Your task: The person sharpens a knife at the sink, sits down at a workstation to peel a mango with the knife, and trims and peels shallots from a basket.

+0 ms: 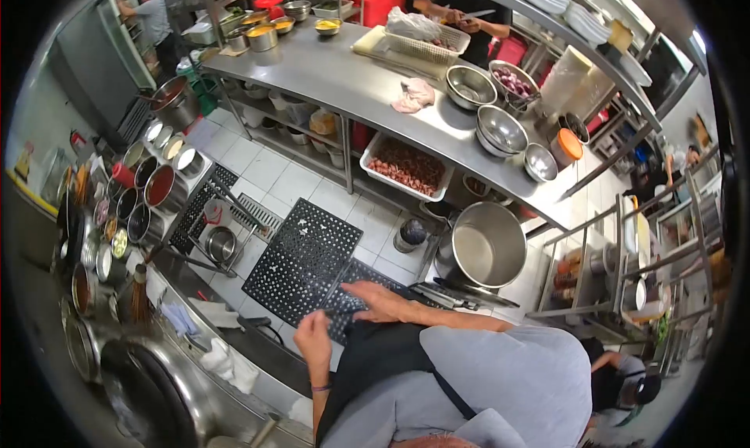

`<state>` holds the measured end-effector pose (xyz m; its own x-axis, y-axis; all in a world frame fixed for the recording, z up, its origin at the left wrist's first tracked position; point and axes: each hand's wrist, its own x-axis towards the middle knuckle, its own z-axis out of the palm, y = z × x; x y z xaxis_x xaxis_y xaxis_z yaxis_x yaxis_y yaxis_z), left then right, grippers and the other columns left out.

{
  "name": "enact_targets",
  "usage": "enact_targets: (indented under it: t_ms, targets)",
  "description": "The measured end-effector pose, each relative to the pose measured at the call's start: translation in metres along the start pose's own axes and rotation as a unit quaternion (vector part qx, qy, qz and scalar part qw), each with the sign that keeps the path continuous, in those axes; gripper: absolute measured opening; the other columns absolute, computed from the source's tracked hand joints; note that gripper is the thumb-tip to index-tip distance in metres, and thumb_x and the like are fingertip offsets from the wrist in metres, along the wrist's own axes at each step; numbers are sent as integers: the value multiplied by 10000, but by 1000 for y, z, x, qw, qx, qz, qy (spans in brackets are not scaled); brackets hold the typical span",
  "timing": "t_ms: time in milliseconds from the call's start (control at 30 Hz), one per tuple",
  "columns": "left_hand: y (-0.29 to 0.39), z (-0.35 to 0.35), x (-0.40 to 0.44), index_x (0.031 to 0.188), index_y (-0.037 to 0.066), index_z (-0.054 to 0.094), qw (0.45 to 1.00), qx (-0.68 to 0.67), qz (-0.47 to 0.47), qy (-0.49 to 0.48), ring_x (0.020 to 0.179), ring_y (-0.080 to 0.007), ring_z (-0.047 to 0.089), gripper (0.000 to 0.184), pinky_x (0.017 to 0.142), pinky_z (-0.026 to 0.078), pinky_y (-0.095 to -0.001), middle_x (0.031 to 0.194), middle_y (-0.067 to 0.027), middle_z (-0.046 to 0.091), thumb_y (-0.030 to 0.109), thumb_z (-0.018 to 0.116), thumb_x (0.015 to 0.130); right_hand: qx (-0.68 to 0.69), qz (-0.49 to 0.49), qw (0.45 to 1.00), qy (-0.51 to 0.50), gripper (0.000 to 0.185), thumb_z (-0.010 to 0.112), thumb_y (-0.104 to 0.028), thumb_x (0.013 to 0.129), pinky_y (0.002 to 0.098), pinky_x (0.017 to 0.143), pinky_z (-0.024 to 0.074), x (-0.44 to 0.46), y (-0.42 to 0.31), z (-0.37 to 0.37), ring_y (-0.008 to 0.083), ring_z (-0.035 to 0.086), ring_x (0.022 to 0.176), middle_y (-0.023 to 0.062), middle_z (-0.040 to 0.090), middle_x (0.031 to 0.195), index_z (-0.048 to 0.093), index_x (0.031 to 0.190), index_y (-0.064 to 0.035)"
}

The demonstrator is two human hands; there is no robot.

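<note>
Both my hands are in front of my dark apron, above the black perforated floor mat point(301, 253). My left hand point(312, 340) has its fingers curled together, and whether something small is between them is too unclear to make out. Close beside it, my right hand point(376, 301) reaches across with its fingers apart and nothing visible in it. A small dark piece, perhaps a strap or apron string, shows between the two hands. Neither hand touches the counters.
A steel counter point(328, 73) carries steel bowls point(502, 129), a pink cloth point(414, 95) and a white basket point(422, 42). Below is a tub of chopped meat point(406, 167). A large pot point(489, 245) stands right. Sauce pots point(166, 189) line the left. Other people work around.
</note>
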<state>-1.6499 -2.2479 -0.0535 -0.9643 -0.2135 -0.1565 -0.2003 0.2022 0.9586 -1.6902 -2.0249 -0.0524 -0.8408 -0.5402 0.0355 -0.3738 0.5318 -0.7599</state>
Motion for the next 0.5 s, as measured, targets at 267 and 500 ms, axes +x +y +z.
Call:
enact_targets:
  t_ms: [267, 500]
  targets:
    - [2, 41, 108, 999, -40, 645, 966, -143, -168, -137, 692, -136, 659, 213, 625, 532, -241, 825, -83, 684, 168, 621, 964, 21, 59, 998, 32, 740, 688, -178, 856, 431, 837, 537, 57, 27, -11, 369, 612, 1008, 183, 552, 1219, 318, 1494, -121]
    - [42, 49, 213, 1049, -60, 619, 977, -13, -129, -167, 750, -109, 624, 217, 656, 508, -238, 890, -82, 685, 133, 633, 949, 105, 114, 974, 165, 475, 631, -157, 887, 437, 810, 546, 128, 91, -16, 367, 654, 939, 194, 647, 1090, 517, 1340, -71]
